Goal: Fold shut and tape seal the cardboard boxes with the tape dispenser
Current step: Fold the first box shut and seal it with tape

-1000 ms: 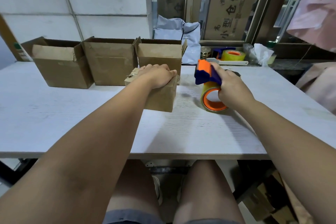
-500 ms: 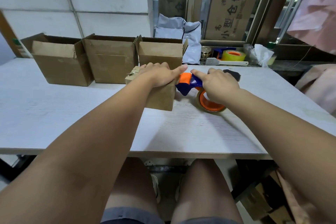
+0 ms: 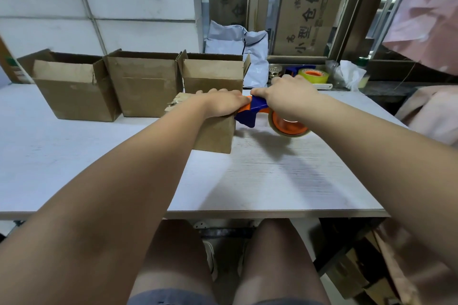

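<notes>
Our left hand (image 3: 220,105) has its fingers (image 3: 236,98) laid flat together on the small box (image 3: 215,134), pinning the flaps shut. Just beside them our right hand (image 3: 287,99) is curled round the tape dispenser (image 3: 250,112), nose touching the box's top edge. Looks like we're starting the strip; next we'd drag it across the seam, pressing down. Three open boxes (image 3: 146,86) wait beyond the fingers.

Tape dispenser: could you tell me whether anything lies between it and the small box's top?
Only the left hand: it lies flat on top of the small box, fingertips at the right edge beside the nose of the tape dispenser gripped by the right hand.
</notes>
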A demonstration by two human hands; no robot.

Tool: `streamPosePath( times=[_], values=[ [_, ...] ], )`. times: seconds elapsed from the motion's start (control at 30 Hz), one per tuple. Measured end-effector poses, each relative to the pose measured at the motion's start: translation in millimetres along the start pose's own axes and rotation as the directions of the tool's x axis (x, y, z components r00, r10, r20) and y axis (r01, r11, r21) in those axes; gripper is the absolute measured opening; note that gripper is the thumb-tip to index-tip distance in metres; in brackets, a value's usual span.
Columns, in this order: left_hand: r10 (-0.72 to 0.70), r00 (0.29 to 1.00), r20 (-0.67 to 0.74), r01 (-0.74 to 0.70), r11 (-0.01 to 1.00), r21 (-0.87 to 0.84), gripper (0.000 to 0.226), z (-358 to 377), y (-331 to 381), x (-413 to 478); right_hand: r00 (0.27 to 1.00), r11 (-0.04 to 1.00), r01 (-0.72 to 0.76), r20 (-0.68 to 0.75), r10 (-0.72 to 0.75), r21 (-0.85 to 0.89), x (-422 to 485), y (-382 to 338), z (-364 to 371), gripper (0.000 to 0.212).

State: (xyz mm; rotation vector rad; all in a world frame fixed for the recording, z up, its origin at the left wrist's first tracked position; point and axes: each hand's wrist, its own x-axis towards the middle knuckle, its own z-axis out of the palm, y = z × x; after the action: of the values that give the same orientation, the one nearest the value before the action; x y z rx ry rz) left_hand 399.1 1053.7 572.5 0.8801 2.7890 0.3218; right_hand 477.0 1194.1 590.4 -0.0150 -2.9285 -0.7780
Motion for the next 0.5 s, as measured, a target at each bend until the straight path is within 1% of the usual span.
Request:
streamPosePath(
  times=[0.03,0.1,0.13,0.17,0.27,0.3,0.4,0.5],
  values=[
    [0.012,0.999,0.041,-0.011,0.999,-0.041,0.053,-1,2,1,1.000,1.000,0.009,0.003,-0.009,-0.012,2,1,-2,0.049],
    [0.062,0.987,0.152,-0.029,0.978,-0.206,0.057,-4,3,3,0.999,0.999,0.025,0.023,-0.025,-0.024,4,3,-6,0.051],
    [0.075,0.981,0.179,-0.024,0.961,-0.276,0.057,-5,3,5,0.999,0.999,0.030,0.034,-0.029,-0.020,4,4,-7,0.053],
    [0.070,0.981,0.183,-0.011,0.952,-0.305,0.058,-7,2,7,0.999,0.999,0.033,0.044,-0.032,-0.010,4,4,-8,0.055],
    [0.017,0.986,0.165,0.026,0.966,-0.258,0.058,-14,1,14,0.997,0.999,0.039,0.061,-0.041,0.024,6,5,-8,0.060],
    [0.001,0.984,0.180,0.042,0.971,-0.234,0.057,-18,1,17,0.997,0.999,0.042,0.063,-0.044,0.030,6,6,-9,0.061],
    [-0.010,0.952,0.306,0.056,0.989,-0.139,0.064,-30,-4,25,0.997,0.999,0.041,0.062,-0.042,0.025,7,8,-7,0.060],
    [-0.015,0.920,0.392,0.058,0.994,-0.098,0.068,-38,-8,34,0.997,0.997,0.076,0.017,-0.075,-0.007,8,7,-5,0.056]
  ],
)
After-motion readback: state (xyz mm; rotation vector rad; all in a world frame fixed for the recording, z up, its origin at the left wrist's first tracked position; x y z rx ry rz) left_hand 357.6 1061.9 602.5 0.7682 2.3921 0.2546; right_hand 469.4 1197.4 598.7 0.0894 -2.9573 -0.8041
